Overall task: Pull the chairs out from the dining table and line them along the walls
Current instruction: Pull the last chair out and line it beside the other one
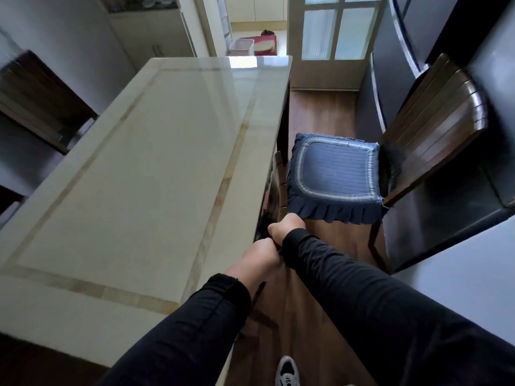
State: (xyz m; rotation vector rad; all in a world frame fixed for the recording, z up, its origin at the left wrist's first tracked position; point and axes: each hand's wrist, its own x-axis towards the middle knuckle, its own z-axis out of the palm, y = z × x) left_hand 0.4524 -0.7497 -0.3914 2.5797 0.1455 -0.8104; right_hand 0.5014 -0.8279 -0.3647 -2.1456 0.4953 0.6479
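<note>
The cream stone-topped dining table (145, 168) fills the left and middle of the view. A dark wooden chair (278, 185) is tucked against its right long edge, mostly hidden under the top. My left hand (259, 257) and my right hand (287, 227) are side by side, both closed on that chair's back rail at the table edge. A second wooden chair with a blue frilled cushion (334, 174) stands apart from the table, its slatted back (434, 118) against the dark fridge on the right.
Two more dark chair backs (41, 101) (8, 199) show along the table's left side by the grey wall. A dark fridge (401, 51) lines the right. A narrow strip of wood floor (323, 112) runs to a glazed door (331, 32). My shoe (287, 371) is below.
</note>
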